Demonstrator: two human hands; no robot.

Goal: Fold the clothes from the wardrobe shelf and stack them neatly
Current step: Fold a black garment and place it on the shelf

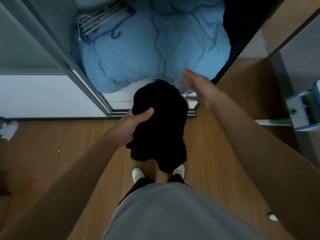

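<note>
The wardrobe (57,23) stands open ahead of the person. Its lower space is filled by a puffy blue duvet (147,49), which bulges out toward the wooden floor (60,144).

The black garment (161,122) is off the shelf and in the air in front of the wardrobe's sliding track, above the person's feet. It hangs as one bunched mass, and it is too dark and crumpled to tell whether it is a shirt or trousers.

A bundle of clothes hangers (102,21), grey inside a blue one, lies on the duvet at the back left.

The left hand (131,127) grips the garment near its upper edge, with the thumb laid over the cloth and the fingers under it. The right hand (194,85) holds nothing. It is blurred, with the fingers spread loosely, just beside the garment's top and over the wardrobe's front edge.

The cloth looks soft, light and limp. It should neither slip nor break, but it will not keep any shape unaided. One fist around the middle only keeps it bunched. A better hold would probably be two hands pinching matching corners, at the shoulders or the waistband, so that it falls flat for folding.
</note>
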